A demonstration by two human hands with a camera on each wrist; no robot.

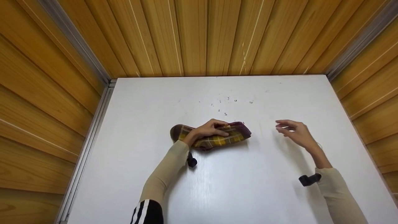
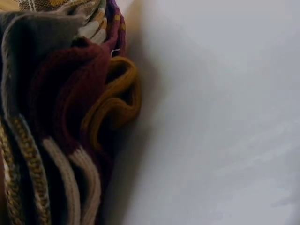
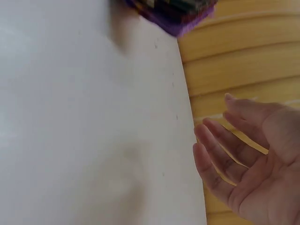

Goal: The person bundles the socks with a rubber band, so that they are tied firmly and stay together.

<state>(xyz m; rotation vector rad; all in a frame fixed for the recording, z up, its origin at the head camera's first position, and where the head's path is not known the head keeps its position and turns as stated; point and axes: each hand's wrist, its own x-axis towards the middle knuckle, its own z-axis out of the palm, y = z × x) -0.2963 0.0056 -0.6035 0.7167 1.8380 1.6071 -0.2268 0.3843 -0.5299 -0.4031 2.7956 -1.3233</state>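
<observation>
A bundle of plaid socks (image 1: 224, 137) in yellow, brown and purple is in my left hand (image 1: 210, 129), the thumb and fingers gripping it around the middle. Its dark brown rounded end points left and its purple edge points right. The left wrist view shows several layered knit folds (image 2: 75, 103) in maroon, mustard, grey and beige; the left fingers are hidden there. My right hand (image 1: 295, 132) is apart from the socks to the right, holding nothing, its fingers loosely bent. In the right wrist view its palm (image 3: 262, 173) shows, with the purple sock edge (image 3: 180, 23) at the top.
A white table (image 1: 242, 186) lies under both hands, with small dark marks on its surface beyond the socks. Wood-patterned panels (image 1: 205, 37) rise behind it and at both sides. A metal rail (image 1: 93, 137) runs along the left edge.
</observation>
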